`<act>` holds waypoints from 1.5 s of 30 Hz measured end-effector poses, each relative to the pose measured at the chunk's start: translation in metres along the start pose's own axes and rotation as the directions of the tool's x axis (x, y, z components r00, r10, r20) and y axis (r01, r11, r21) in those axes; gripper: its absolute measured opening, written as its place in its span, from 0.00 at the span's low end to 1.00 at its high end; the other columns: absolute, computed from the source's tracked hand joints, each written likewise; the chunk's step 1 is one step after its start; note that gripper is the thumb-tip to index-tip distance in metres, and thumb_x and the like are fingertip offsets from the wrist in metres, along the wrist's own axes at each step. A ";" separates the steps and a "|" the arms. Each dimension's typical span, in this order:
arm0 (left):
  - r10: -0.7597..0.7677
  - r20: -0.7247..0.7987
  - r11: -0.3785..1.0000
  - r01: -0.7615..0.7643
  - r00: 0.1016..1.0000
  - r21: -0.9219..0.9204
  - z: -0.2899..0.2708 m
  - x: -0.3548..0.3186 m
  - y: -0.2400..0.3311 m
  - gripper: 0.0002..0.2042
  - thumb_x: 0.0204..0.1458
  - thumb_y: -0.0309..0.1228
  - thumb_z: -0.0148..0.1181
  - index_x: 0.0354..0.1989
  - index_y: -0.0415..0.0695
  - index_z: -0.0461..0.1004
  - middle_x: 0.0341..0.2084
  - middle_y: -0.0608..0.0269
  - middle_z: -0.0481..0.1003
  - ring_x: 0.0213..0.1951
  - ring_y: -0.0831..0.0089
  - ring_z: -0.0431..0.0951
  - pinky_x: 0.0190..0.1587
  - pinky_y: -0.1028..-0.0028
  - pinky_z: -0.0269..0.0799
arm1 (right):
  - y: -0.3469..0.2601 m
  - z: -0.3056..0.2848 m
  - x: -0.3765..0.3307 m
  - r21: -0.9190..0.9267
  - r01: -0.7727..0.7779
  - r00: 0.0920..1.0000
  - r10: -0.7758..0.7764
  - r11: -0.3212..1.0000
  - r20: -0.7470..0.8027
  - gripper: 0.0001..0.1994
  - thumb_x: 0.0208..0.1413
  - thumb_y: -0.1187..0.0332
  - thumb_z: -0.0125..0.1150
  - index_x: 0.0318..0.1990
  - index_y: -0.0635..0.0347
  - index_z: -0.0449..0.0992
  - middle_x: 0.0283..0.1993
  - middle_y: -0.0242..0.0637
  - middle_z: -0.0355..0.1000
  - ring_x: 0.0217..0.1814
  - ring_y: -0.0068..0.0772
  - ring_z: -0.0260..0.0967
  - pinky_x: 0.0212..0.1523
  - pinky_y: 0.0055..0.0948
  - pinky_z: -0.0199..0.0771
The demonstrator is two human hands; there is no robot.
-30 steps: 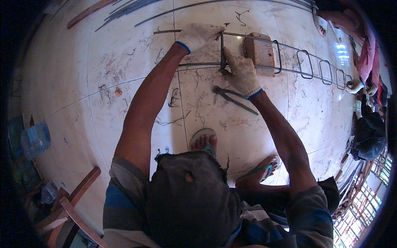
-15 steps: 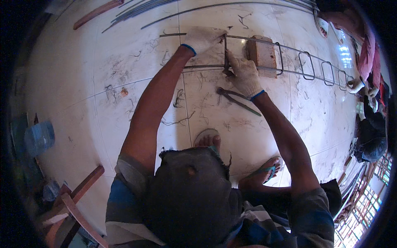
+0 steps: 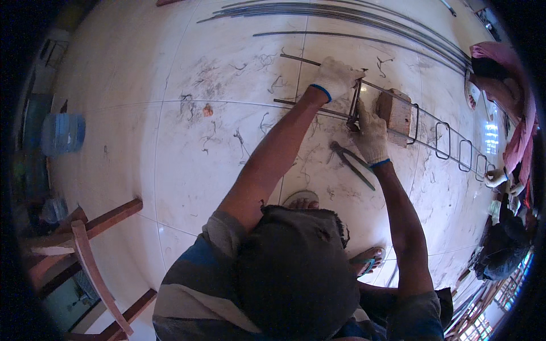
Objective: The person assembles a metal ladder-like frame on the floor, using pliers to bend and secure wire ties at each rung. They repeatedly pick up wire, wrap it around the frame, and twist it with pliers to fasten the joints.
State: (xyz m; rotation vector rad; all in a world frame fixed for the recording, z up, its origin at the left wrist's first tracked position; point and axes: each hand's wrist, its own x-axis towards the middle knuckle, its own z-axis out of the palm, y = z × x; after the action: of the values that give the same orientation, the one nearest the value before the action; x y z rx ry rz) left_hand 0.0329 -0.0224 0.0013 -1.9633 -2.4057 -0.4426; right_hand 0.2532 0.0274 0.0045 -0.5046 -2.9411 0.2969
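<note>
My left hand (image 3: 336, 78), in a white knit glove with a blue cuff, is closed over the far steel bar (image 3: 298, 59), its fingertips at the upper corner of a bent wire stirrup (image 3: 355, 98). From the near side my gloved right hand (image 3: 372, 136) grips the same stirrup, fingers along its side and lower corner, by the near bar (image 3: 287, 104). Fingers partly hide both corners. The two bars run right as a ladder-like frame with several more stirrups (image 3: 442, 141). A brick (image 3: 393, 111) props the frame. Pincers (image 3: 354, 165) with dark green handles lie on the floor below my right hand.
Long loose steel rods (image 3: 341, 12) lie across the far floor. Bits of tie wire (image 3: 239, 139) are scattered on the tiles. Another person's gloved hand (image 3: 495, 178) is at the frame's right end. Wooden furniture legs (image 3: 94, 267) stand lower left, near a clear blue water jug (image 3: 62, 134).
The whole view has swung, so the hands, frame and pincers now appear farther right and lower. Both hands stay at the same stirrup.
</note>
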 end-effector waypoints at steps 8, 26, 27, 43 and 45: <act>-0.026 -0.043 0.993 0.020 0.999 -0.119 0.046 0.004 -0.015 0.21 0.69 0.45 0.46 0.60 0.46 0.77 0.52 0.46 0.80 0.55 0.50 0.79 0.60 0.48 0.68 | 0.002 0.001 -0.005 0.073 0.110 0.978 -0.095 0.991 -0.188 0.39 0.52 0.67 0.72 0.72 0.63 0.63 0.42 0.48 0.78 0.43 0.50 0.77 0.44 0.48 0.74; 0.143 0.149 0.990 -0.140 0.978 -0.032 0.029 0.027 -0.047 0.23 0.72 0.45 0.43 0.70 0.51 0.70 0.62 0.50 0.76 0.61 0.49 0.76 0.63 0.54 0.70 | 0.175 -0.229 -0.207 -0.332 -0.200 0.884 0.316 0.922 0.346 0.18 0.61 0.60 0.68 0.57 0.52 0.80 0.48 0.42 0.80 0.57 0.43 0.75 0.57 0.47 0.76; 0.174 0.128 0.984 -0.169 0.976 -0.053 0.034 0.028 -0.052 0.23 0.72 0.44 0.43 0.71 0.51 0.69 0.63 0.51 0.75 0.63 0.49 0.76 0.64 0.55 0.70 | 0.182 -0.242 -0.243 -0.348 -0.317 0.803 0.445 0.882 0.397 0.15 0.61 0.61 0.68 0.53 0.52 0.81 0.45 0.41 0.81 0.56 0.41 0.76 0.56 0.48 0.77; 0.068 0.281 0.981 -0.013 0.957 -0.193 0.016 0.029 -0.052 0.22 0.72 0.29 0.44 0.72 0.45 0.67 0.65 0.52 0.74 0.65 0.59 0.76 0.64 0.64 0.72 | 0.117 -0.108 -0.736 -0.167 -0.912 -0.399 0.905 -0.375 0.147 0.36 0.51 0.56 0.71 0.70 0.46 0.70 0.62 0.53 0.75 0.67 0.53 0.72 0.65 0.45 0.74; 0.137 0.220 0.985 -0.109 0.966 -0.136 0.015 0.029 -0.052 0.22 0.71 0.27 0.45 0.72 0.45 0.68 0.65 0.52 0.74 0.64 0.59 0.76 0.63 0.64 0.72 | 0.098 -0.088 -0.726 -0.010 -0.940 -0.338 0.936 -0.340 -0.101 0.33 0.50 0.58 0.72 0.67 0.47 0.73 0.59 0.51 0.76 0.64 0.53 0.73 0.64 0.45 0.74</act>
State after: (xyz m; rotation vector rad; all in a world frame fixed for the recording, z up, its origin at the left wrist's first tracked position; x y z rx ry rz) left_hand -0.0207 -0.0002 -0.0188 -2.3210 -2.4164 -0.3883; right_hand 0.9771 -0.1155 -0.0089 -2.8742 -1.3603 0.2146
